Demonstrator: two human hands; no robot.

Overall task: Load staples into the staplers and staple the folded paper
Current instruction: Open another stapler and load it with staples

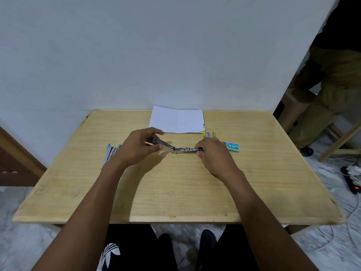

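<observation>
Hands gripping opened grey stapler (pixel 175 148), left hand (pixel 139 146) its lid, right hand (pixel 212 153) its base, staple box (pixel 232 147) closed.

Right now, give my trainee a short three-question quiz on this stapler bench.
1. True or false: the grey stapler held by both hands is closed.
2. Which thing lies nearest the right hand? A) blue stapler B) green staple box C) power strip
3. Fill in: the folded paper lies at the table's ___ edge, by the wall.

Key:
1. False. It is hinged open; the left hand holds the raised top arm and the right hand holds the other end, low on the table.
2. B. The green staple box lies just beyond that hand; the blue stapler is by the left wrist.
3. Far.
</observation>
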